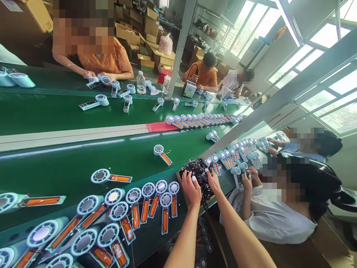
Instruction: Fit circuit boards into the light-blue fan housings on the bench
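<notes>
A box [181, 188] heaped with small black circuit boards [198, 168] stands at the bench edge in front of me. My left hand [192, 189] lies over the near left part of the heap, its fingers apart and touching the boards. From the right, my right hand [213, 181] reaches the same heap, with its fingers spread and their far side partly hidden. White finger covers show on both hands. To the left of the box, pale blue handheld fan housings [134, 195] lie with their orange-filled handles exposed.
A green conveyor belt [69, 160] runs beyond the bench, carrying spaced fan housings. A slanting metal post [228, 137] rises right of the box. Co-workers sit close on my right [279, 212] and across the belt [122, 59]. More fan housings [234, 154] line the right bench.
</notes>
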`<state>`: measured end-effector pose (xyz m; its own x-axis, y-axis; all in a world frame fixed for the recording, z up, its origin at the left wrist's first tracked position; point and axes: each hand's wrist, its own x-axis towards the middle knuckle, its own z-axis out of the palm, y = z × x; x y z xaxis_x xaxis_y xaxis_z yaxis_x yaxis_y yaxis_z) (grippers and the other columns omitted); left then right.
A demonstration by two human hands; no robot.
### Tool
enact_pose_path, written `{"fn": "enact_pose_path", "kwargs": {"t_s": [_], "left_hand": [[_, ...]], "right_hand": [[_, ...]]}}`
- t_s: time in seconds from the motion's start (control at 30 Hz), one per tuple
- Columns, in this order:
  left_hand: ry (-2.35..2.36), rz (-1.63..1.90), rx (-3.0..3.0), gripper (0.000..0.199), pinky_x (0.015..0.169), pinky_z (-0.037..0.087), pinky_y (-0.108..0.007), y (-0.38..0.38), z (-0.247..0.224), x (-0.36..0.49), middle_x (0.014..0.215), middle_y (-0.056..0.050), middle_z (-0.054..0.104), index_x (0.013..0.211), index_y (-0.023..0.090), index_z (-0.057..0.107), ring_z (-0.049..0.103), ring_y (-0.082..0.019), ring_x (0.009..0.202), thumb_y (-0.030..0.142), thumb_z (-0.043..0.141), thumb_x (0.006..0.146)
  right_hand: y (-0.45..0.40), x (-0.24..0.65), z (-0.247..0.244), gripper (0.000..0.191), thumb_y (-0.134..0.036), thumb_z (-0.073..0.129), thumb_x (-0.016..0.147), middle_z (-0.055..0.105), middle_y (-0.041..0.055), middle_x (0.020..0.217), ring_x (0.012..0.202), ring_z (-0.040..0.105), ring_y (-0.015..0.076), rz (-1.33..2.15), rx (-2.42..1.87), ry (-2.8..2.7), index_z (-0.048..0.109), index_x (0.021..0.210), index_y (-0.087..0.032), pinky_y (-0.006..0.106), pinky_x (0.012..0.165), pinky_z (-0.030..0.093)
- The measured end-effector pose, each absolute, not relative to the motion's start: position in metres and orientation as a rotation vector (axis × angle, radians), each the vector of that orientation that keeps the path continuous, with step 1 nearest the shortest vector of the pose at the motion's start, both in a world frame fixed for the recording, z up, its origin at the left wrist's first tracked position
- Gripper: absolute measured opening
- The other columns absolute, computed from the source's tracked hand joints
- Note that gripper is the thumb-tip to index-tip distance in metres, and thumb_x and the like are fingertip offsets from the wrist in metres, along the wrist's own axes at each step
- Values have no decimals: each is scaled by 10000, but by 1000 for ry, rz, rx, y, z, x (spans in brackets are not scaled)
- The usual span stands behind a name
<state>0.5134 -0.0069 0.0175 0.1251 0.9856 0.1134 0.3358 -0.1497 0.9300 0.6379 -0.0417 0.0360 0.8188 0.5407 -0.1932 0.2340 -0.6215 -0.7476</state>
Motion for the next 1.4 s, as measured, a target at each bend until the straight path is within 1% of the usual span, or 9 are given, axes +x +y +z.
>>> {"fn": "enact_pose_path", "kwargs": {"t_s": [0.17, 0.43, 0.67, 0.97, 1.13, 1.2, 1.27, 1.33, 1.4], "left_hand": [[1247, 1057, 1663, 294, 1138, 388, -531, -1, 20, 508, 1437, -149, 545, 1261, 152, 588, 477, -294, 1376, 263, 451, 1025], [1260, 1088, 1623, 396, 1103, 414, -584, 33, 16, 497, 1490, -115, 496, 1338, 209, 570, 493, -317, 1345, 358, 616, 973], [1222, 957, 1577, 362, 1013, 506, -526, 46, 13, 506, 1347, -104, 606, 1294, 194, 596, 611, -273, 1190, 357, 625, 972], [1162, 901, 1435, 345, 967, 539, -494, 64, 20, 489, 1311, -101, 623, 1267, 186, 608, 635, -257, 1140, 365, 625, 972], [1106, 919, 1400, 336, 947, 549, -481, 82, 37, 487, 1281, -96, 638, 1248, 181, 617, 647, -248, 1107, 371, 624, 972], [1079, 945, 1404, 329, 923, 559, -467, 89, 46, 485, 1242, -91, 654, 1227, 172, 624, 660, -238, 1070, 377, 626, 971], [1048, 982, 1419, 325, 901, 564, -454, 89, 56, 480, 1187, -83, 673, 1193, 162, 634, 672, -228, 1030, 396, 626, 969], [1008, 1017, 1453, 335, 887, 561, -443, 81, 67, 468, 1126, -76, 687, 1155, 155, 640, 678, -219, 995, 438, 586, 984], [962, 1029, 1512, 392, 885, 549, -429, 63, 75, 450, 1080, -77, 691, 1125, 156, 636, 675, -215, 983, 478, 434, 1032]], "right_hand": [[-46, 628, 41, 291, -399, 610, 992, 662, 66, 1177, 994, 663, 216, 544, -2326, -638, 647, 1171, -173, 412, 870, 567], [-60, 619, 42, 371, -362, 647, 972, 579, 102, 1377, 1225, 582, 282, 511, -2239, -695, 601, 1296, -188, 530, 1031, 480], [-66, 615, 40, 384, -386, 622, 985, 554, 107, 1423, 1267, 557, 289, 519, -2102, -665, 593, 1319, -197, 549, 1067, 445], [-76, 608, 48, 301, -396, 610, 993, 662, 70, 1201, 1051, 658, 237, 454, -2015, -630, 648, 1185, -167, 446, 918, 552], [-84, 572, 54, 284, -417, 629, 979, 692, 67, 1163, 1077, 659, 234, 412, -1923, -658, 683, 1095, -163, 469, 977, 515], [-93, 555, 54, 313, -455, 614, 978, 710, 75, 1159, 1137, 643, 237, 371, -1888, -611, 699, 1056, -164, 491, 1038, 465], [-111, 536, 50, 408, -518, 504, 1011, 726, 84, 1161, 1164, 637, 241, 327, -1867, -497, 719, 1037, -172, 465, 1063, 441], [-139, 513, 39, 541, -571, 362, 1033, 746, 96, 1123, 1110, 663, 244, 311, -1864, -338, 733, 1020, -177, 419, 1027, 469], [-176, 484, 23, 582, -597, 335, 1030, 762, 95, 1010, 986, 701, 240, 347, -1876, -166, 729, 991, -170, 400, 944, 516]]}}
